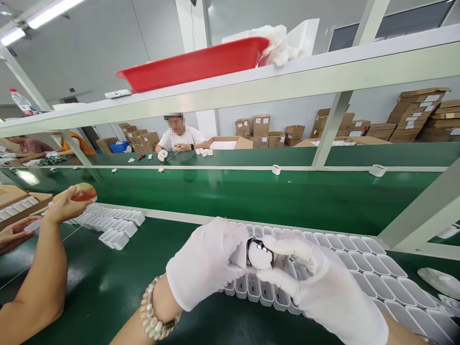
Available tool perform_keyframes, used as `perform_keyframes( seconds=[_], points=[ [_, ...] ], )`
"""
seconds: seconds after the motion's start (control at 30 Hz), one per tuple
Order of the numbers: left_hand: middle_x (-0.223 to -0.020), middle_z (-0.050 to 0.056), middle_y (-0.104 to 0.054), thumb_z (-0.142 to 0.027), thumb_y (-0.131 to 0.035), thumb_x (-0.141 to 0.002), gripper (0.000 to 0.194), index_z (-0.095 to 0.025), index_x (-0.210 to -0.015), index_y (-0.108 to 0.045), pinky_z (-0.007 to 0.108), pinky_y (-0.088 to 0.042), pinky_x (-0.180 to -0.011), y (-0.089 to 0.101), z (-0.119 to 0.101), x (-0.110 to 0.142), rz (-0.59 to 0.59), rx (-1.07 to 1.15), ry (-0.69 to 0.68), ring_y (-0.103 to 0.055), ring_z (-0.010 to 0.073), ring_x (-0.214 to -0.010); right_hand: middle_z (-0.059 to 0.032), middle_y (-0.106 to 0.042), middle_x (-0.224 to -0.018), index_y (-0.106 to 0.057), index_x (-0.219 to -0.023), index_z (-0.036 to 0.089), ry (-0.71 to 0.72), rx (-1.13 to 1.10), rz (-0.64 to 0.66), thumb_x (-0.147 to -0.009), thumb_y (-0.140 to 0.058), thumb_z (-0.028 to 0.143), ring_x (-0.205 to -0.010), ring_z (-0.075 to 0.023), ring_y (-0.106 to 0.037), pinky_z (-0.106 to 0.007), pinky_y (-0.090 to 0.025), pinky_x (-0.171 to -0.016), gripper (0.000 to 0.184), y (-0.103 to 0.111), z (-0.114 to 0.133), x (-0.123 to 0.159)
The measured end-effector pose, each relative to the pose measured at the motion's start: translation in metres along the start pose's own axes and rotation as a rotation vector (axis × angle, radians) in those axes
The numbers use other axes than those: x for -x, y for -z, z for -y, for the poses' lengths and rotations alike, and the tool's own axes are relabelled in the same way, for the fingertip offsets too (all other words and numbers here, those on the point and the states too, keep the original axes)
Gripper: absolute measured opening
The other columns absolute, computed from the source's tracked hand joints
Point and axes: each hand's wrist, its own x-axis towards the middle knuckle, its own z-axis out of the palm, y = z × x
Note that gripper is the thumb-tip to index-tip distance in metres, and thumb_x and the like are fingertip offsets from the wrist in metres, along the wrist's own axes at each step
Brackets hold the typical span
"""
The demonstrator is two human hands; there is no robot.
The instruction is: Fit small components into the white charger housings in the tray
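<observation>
My left hand (pixel 206 263), in a white glove, is closed around a small white plastic housing (pixel 239 257). At the housing's right end sits a white rounded part with a black edge and shiny spots (pixel 260 255). My gloved right hand (pixel 323 282) pinches this part between thumb and fingers. The two pieces meet, but how far one is inside the other cannot be told. Beneath and beyond both hands stand rows of white open-topped plastic cases (pixel 383 282) on the green worktop (pixel 118 287).
At the left, a co-worker's hand (pixel 68 206) reaches near more white cases (pixel 118 230). A green conveyor belt (pixel 223 189) runs behind the worktop, carrying a few small white parts. Overhead, a shelf (pixel 230 98) holds a red tray (pixel 194 64). Another person (pixel 183 136) sits opposite.
</observation>
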Motion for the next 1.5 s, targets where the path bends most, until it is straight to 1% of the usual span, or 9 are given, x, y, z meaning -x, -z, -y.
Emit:
perform_keyframes(
  seconds=[0.17, 0.47, 0.6, 0.73, 1.03, 1.17, 1.27, 1.37, 1.5],
  points=[
    [-0.084, 0.004, -0.072, -0.031, -0.076, -0.079, 0.019, -0.018, -0.087, -0.065, 0.031, -0.056, -0.064, 0.0, -0.001, 0.002, -0.029, 0.028, 0.017, -0.066, 0.02, -0.074, -0.0007, -0.077, -0.093, -0.065, -0.073, 0.026, 0.066, 0.032, 0.024, -0.079, -0.067, 0.02, -0.088, -0.0253, -0.073, -0.028, -0.057, -0.053, 0.008, 0.0, 0.001, -0.002],
    [-0.084, 0.004, -0.07, -0.012, -0.067, -0.07, 0.019, -0.02, -0.088, -0.066, 0.029, -0.057, -0.065, -0.01, -0.002, 0.006, -0.038, 0.106, 0.06, -0.066, 0.0186, -0.074, 0.0046, -0.071, -0.078, -0.071, -0.081, 0.03, 0.058, 0.102, 0.121, -0.076, -0.067, 0.01, -0.068, -0.0177, -0.068, -0.027, -0.058, -0.055, 0.021, -0.004, 0.005, -0.006],
    [-0.091, 0.005, -0.072, -0.019, -0.069, -0.076, 0.026, -0.022, -0.102, -0.067, 0.032, -0.059, -0.071, -0.009, -0.007, 0.005, -0.115, 0.176, 0.094, -0.068, 0.0196, -0.079, 0.0041, -0.074, -0.085, -0.067, -0.109, 0.033, 0.148, 0.076, -0.17, -0.073, -0.074, 0.017, -0.073, -0.0205, -0.071, -0.032, -0.062, -0.064, 0.04, -0.011, -0.004, -0.003],
    [-0.088, 0.002, -0.073, -0.027, -0.075, -0.078, 0.019, -0.024, -0.095, -0.067, 0.028, -0.057, -0.066, -0.01, -0.013, 0.003, -0.179, 0.224, 0.166, -0.068, 0.0182, -0.074, 0.0001, -0.074, -0.083, -0.066, -0.104, 0.029, 0.378, 0.181, -0.263, -0.086, -0.065, 0.019, -0.072, -0.0213, -0.072, -0.032, -0.061, -0.063, 0.021, -0.019, -0.007, 0.003],
    [-0.085, 0.004, -0.069, -0.037, -0.074, -0.081, 0.03, -0.02, -0.103, -0.064, 0.03, -0.057, -0.061, -0.032, -0.011, 0.009, -0.32, 0.097, 0.143, -0.066, 0.0188, -0.073, 0.0002, -0.071, -0.077, -0.067, -0.084, 0.027, 0.09, 0.172, -0.078, -0.08, -0.066, 0.029, -0.069, -0.0207, -0.07, -0.029, -0.06, -0.057, 0.005, -0.03, 0.003, 0.004],
    [-0.087, 0.005, -0.07, -0.027, -0.072, -0.079, 0.029, -0.019, -0.106, -0.064, 0.033, -0.06, -0.068, -0.044, -0.015, 0.009, -0.337, 0.155, 0.175, -0.068, 0.0199, -0.077, 0.0, -0.073, -0.078, -0.068, -0.084, 0.026, 0.055, 0.075, -0.146, -0.081, -0.066, 0.031, -0.064, -0.019, -0.069, -0.03, -0.06, -0.057, 0.006, -0.034, -0.001, 0.004],
    [-0.097, 0.006, -0.072, -0.023, -0.076, -0.074, 0.034, -0.02, -0.107, -0.067, 0.039, -0.06, -0.082, -0.051, -0.012, 0.005, -0.264, 0.32, 0.282, -0.07, 0.023, -0.089, -0.0029, -0.076, -0.086, -0.069, -0.09, 0.025, -0.011, 0.022, -0.172, -0.085, -0.063, 0.04, -0.071, -0.0206, -0.071, -0.033, -0.061, -0.066, 0.017, -0.025, -0.008, -0.007],
    [-0.119, 0.012, -0.068, -0.035, -0.076, -0.076, 0.056, -0.018, -0.127, -0.059, 0.044, -0.056, -0.095, -0.049, 0.001, 0.0, -0.17, 0.683, 0.45, -0.067, 0.0263, -0.106, -0.0066, -0.075, -0.109, -0.065, -0.112, 0.022, -0.142, 0.017, -0.123, -0.091, -0.057, 0.048, -0.095, -0.0219, -0.072, -0.033, -0.059, -0.079, 0.034, -0.008, -0.028, -0.035],
    [-0.137, 0.02, -0.057, -0.062, -0.039, -0.097, 0.067, -0.013, -0.142, -0.044, 0.048, -0.051, -0.104, -0.039, 0.018, -0.005, -0.061, 1.4, 0.502, -0.063, 0.0282, -0.119, -0.0098, -0.074, -0.098, -0.057, -0.127, 0.014, -0.377, 0.265, -0.037, -0.095, -0.057, 0.033, -0.084, -0.0199, -0.071, -0.036, -0.055, -0.086, 0.038, 0.012, -0.076, -0.083]
  ],
)
